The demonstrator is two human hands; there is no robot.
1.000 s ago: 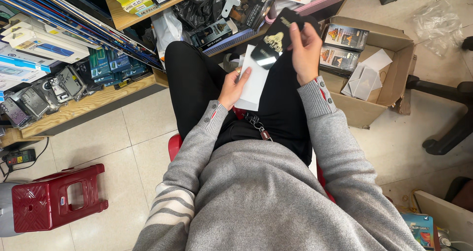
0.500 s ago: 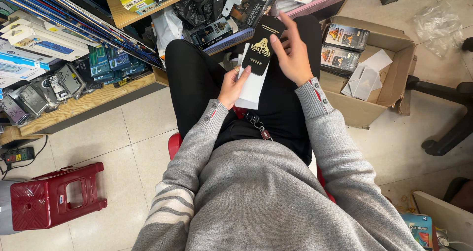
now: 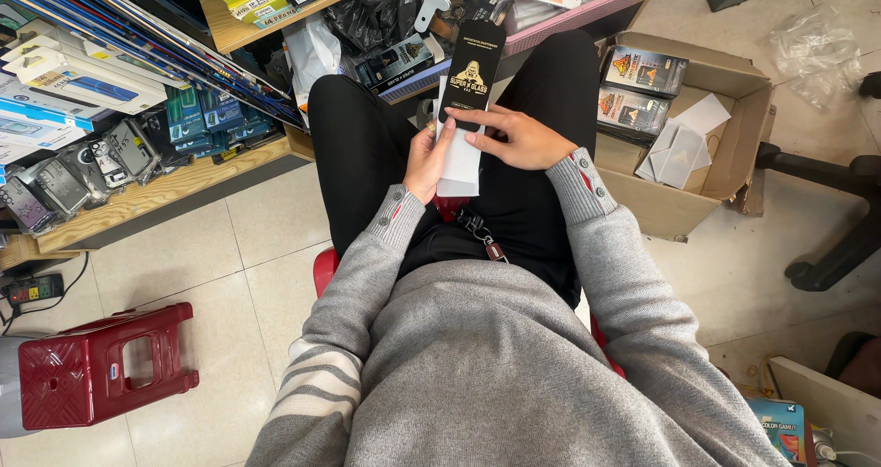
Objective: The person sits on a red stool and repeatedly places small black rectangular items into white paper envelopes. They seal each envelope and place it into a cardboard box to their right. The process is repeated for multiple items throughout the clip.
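While the right hand (image 3: 518, 137) lays its fingers (image 3: 477, 116) across the black screen-protector packet (image 3: 473, 68), the left hand (image 3: 427, 160) pinches the white sleeve (image 3: 459, 164) just beneath. They look mid-separation over the lap; a straight, steady pull seems called for, with the cardboard box (image 3: 725, 169) beyond.

Even, diffuse indoor illumination, moderately bright, from overhead. Soft, weak shadows only: under the red stool (image 3: 101, 375) at lower left and beside the cardboard box (image 3: 725, 155) at right. Mild glare on the floor tiles (image 3: 229, 256) and on the clear plastic bag (image 3: 817, 50) at upper right. Sharp focus throughout; no motion blur. Slight wide-angle stretch toward frame edges.
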